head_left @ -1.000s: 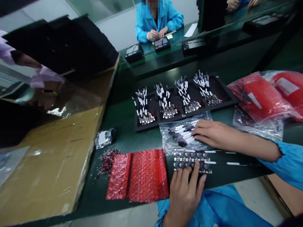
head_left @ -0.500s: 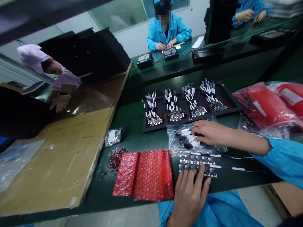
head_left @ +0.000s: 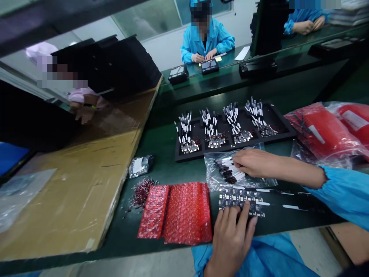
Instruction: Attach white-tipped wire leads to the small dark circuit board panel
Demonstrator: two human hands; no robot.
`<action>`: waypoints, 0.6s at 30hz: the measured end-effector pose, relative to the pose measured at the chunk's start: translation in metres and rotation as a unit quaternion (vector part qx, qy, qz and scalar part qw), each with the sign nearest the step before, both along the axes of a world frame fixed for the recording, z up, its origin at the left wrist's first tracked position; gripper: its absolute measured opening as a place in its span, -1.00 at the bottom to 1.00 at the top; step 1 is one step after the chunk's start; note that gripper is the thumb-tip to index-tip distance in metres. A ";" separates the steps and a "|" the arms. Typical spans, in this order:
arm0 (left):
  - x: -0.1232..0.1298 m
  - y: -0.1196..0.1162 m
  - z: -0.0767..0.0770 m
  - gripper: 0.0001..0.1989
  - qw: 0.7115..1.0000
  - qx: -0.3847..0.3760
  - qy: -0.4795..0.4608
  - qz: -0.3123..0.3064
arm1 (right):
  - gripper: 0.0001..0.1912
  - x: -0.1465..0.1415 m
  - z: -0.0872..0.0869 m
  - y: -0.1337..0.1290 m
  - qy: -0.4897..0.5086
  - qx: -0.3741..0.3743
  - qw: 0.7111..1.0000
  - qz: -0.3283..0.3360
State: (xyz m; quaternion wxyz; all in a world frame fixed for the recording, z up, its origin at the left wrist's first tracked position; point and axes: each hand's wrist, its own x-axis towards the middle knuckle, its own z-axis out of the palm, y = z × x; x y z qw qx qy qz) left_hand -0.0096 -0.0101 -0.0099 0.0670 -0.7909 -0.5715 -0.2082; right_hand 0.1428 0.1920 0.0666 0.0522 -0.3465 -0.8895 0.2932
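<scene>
My left hand (head_left: pixel 232 234) lies with fingers stretched over the near edge of a panel of small circuit boards (head_left: pixel 234 197), pressing it to the bench. Some black leads with white labels (head_left: pixel 290 207) run right from the panel. Above it, my right hand (head_left: pixel 248 161) has its fingers drawn together at the upper right end of a bundle of white-labelled cables (head_left: pixel 230 171). Its fingertips are partly hidden, but they appear to pinch a cable. That bundle lies on a clear plastic bag (head_left: pixel 212 180).
A black tray (head_left: pixel 201 154) holds several groups of wired boards behind my hands. Red bubble wrap (head_left: pixel 184 215), small loose parts (head_left: pixel 142 193) and a silver packet (head_left: pixel 140 166) lie left. Red-filled bags (head_left: pixel 325 129) sit right. Co-workers sit across and stand left beside a cardboard sheet (head_left: pixel 95 184).
My right hand's fingers have closed together more over the cable bundle. My left hand stays in place on the panel. The co-worker at left has shifted a little.
</scene>
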 end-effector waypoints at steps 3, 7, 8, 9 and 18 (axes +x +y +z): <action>0.000 0.000 -0.001 -0.48 1.000 -0.001 -0.005 -0.002 | -0.85 0.001 -0.001 0.001 0.004 0.001 1.000 0.013; 0.000 0.000 -0.001 -0.47 1.000 -0.005 -0.007 -0.004 | -0.85 0.003 0.000 0.003 0.025 0.001 0.999 0.039; -0.001 0.000 -0.001 -0.48 1.000 -0.006 -0.006 -0.003 | -0.84 0.003 0.001 0.004 0.031 0.002 0.999 0.043; -0.001 0.000 -0.001 -0.49 1.000 -0.006 -0.006 -0.001 | -0.84 0.004 0.003 0.005 0.034 0.000 0.998 0.044; -0.001 -0.001 -0.001 -0.49 1.000 -0.013 -0.015 -0.005 | -0.81 0.012 0.014 0.007 0.029 0.008 0.999 0.043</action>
